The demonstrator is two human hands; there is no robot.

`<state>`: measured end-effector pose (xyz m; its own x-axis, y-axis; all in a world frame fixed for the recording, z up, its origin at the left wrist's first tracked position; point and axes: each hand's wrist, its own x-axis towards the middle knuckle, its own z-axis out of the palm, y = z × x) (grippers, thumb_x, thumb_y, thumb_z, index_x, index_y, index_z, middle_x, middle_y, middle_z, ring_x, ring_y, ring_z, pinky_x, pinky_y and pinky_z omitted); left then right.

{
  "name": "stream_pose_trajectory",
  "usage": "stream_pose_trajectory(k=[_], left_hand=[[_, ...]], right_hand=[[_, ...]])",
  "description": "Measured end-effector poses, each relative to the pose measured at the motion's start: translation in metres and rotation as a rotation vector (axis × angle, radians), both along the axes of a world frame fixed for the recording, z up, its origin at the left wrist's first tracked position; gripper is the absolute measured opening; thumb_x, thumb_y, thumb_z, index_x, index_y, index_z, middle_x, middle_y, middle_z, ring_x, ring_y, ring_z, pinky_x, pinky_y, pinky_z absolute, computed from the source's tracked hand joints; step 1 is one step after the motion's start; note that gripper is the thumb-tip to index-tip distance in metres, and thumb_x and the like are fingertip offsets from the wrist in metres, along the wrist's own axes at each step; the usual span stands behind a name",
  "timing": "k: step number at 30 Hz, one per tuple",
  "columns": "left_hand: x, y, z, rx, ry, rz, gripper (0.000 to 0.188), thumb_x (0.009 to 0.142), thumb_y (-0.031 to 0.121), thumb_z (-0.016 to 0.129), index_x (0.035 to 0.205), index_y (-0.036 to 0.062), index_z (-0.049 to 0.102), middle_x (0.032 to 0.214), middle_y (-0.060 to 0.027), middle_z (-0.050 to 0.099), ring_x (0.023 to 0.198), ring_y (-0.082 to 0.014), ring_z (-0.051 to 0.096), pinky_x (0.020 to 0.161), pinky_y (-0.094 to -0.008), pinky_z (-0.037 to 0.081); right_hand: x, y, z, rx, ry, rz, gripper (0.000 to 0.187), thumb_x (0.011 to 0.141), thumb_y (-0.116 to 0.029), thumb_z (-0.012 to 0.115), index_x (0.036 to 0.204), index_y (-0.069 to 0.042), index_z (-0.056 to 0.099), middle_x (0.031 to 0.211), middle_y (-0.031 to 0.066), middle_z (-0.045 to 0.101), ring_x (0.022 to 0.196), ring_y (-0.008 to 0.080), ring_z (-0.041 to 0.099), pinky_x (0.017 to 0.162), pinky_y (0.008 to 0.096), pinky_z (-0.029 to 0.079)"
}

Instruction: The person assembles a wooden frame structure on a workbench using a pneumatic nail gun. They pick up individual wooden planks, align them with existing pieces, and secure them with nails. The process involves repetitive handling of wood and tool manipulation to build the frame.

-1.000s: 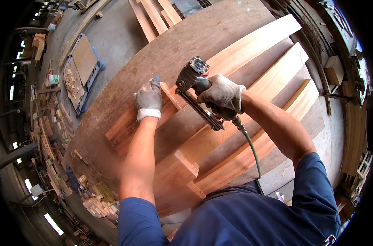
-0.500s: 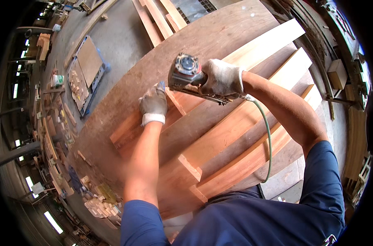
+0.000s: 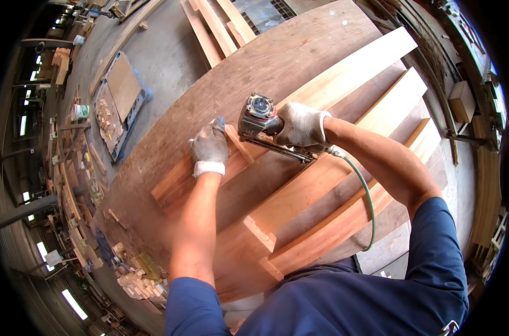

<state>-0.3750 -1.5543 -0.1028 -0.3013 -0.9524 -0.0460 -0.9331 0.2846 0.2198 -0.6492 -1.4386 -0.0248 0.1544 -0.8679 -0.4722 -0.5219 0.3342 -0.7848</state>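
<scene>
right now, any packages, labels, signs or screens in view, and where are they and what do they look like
Round label: on the top cap of the nail gun held in the right hand; dark disc with a pale ring, print too small to make out.
Small container: on the floor far left, beside the pallet; white with a green band.
No signs or screens show.

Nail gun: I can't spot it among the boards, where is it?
Head view, centre: the nail gun is in the right hand, on the planks, beside the left hand.
</scene>
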Motion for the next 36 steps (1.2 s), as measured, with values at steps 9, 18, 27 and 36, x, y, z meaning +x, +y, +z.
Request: stream_pose_trajectory(k=[9,18,27,36], left_hand=[[-0.006,0.002,0.009,0.016,-0.053,0.000,0.055,0.114,0.052,0.046,0.122,0.0102,0.081,0.118,-0.0218,0.079,0.110,-0.0425,0.075,0.105,-0.0554,0.051],[-0.003,0.000,0.007,0.008,-0.068,-0.017,0.056,0.114,0.053,0.045,0.122,0.0098,0.081,0.118,-0.0228,0.078,0.108,-0.0436,0.075,0.102,-0.0568,0.053],[-0.002,0.001,0.006,0.000,-0.058,-0.007,0.057,0.114,0.053,0.046,0.120,0.0096,0.081,0.118,-0.0233,0.078,0.107,-0.0444,0.075,0.106,-0.0565,0.052],[-0.005,0.003,0.006,-0.019,-0.078,0.001,0.054,0.113,0.053,0.047,0.122,0.0107,0.081,0.115,-0.0232,0.079,0.108,-0.0433,0.075,0.105,-0.0562,0.051]], right_hand=[[0.004,-0.005,0.003,0.024,0.034,0.021,0.031,0.080,-0.021,0.075,0.102,0.001,0.078,0.084,0.0149,0.077,0.078,0.0235,0.075,0.074,0.0384,0.061],[0.007,-0.006,0.005,0.023,0.037,0.039,0.028,0.082,-0.023,0.075,0.099,-0.001,0.080,0.088,0.0164,0.078,0.080,0.0263,0.077,0.076,0.0398,0.061],[0.006,-0.006,0.000,0.057,-0.001,-0.007,0.028,0.083,-0.022,0.076,0.101,-0.002,0.081,0.087,0.0173,0.079,0.079,0.0272,0.076,0.077,0.0407,0.061],[0.008,-0.016,0.005,0.269,-0.279,-0.281,0.012,0.085,-0.012,0.074,0.086,0.001,0.073,0.072,0.0072,0.069,0.054,0.0178,0.062,0.049,0.0381,0.052]])
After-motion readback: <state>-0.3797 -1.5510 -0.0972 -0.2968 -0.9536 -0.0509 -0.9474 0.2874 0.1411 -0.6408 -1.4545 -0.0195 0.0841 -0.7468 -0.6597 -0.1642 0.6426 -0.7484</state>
